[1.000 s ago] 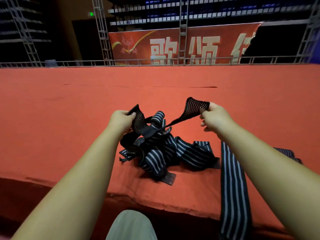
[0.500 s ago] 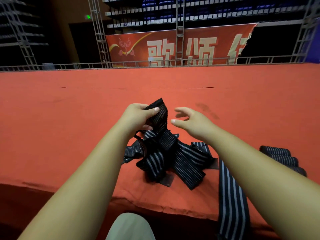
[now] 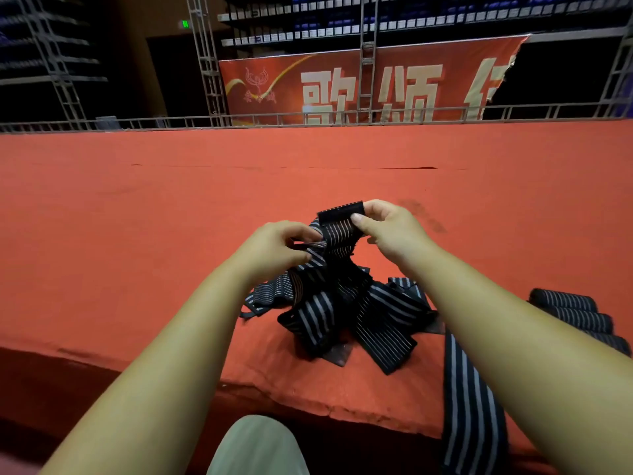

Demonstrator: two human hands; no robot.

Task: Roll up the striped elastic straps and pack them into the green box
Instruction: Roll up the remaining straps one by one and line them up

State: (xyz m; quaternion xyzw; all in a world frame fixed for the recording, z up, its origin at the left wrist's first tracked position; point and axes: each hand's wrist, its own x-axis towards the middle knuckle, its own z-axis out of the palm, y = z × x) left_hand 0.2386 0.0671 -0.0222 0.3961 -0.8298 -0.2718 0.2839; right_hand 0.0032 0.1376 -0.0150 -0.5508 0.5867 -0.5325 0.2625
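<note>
Pinching ribbed striped strap [image 3: 337, 236]: left hand [image 3: 275, 252], right hand [image 3: 390, 231].

Pile of straps [image 3: 342, 313]: dark with pale stripes, tangled on red surface [image 3: 137, 252] near front edge. One strap [image 3: 337, 234] end raised above pile. Three rolled straps [image 3: 570, 308] at right. One flat strap [image 3: 469, 406] hangs over edge.

Red-carpeted stage [image 3: 137, 207] — banner [image 3: 370, 84], trusses [image 3: 205, 60] behind.
</note>
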